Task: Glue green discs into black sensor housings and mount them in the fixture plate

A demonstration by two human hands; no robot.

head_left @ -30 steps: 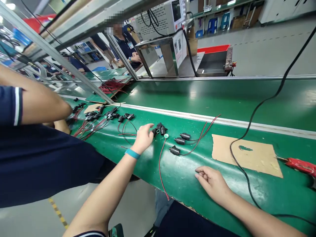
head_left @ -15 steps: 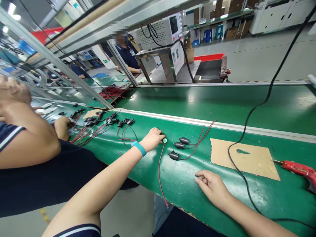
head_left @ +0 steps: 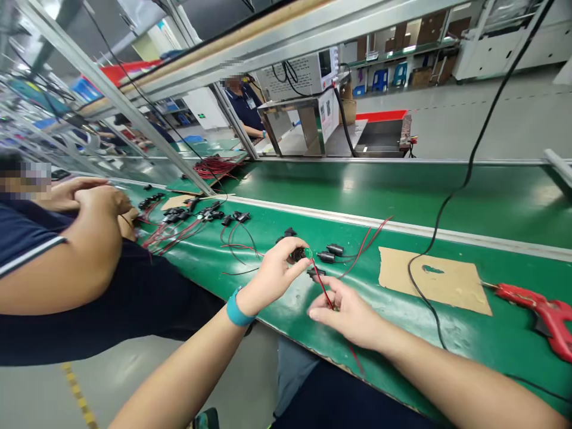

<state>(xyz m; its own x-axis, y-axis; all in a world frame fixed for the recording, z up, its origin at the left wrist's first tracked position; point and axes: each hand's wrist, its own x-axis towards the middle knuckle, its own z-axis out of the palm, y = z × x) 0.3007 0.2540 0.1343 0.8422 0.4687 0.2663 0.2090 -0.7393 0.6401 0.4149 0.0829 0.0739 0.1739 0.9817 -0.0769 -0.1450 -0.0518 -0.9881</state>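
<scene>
— Where to look for the left hand, with the teal band at its wrist?
— Near the middle of the frame, above the green work surface. Pinching a short black cylindrical plastic housing between thumb and fingers.
— And at the right end of that housing?
— A small round whitish-green disc, with a thin red wire leading down from it.
— Gripped by the right hand, that wire?
— Cannot tell. Running between a spread thumb and forefinger, then hidden, then seen again in the lower middle.
— Anything else near the hands?
— Just beyond the left one, more black plastic parts. Just right of centre, a pair of black cylindrical housings lying side by side.
— And farther right?
— A flat tan cardboard sheet with a ragged hole, crossed by a long black cable. Toward the right edge, a red glue gun, with its nozzle pointing at the cardboard.
— At left?
— Clustered black parts with red wires, near a co-worker in a dark blue sleeve.
</scene>
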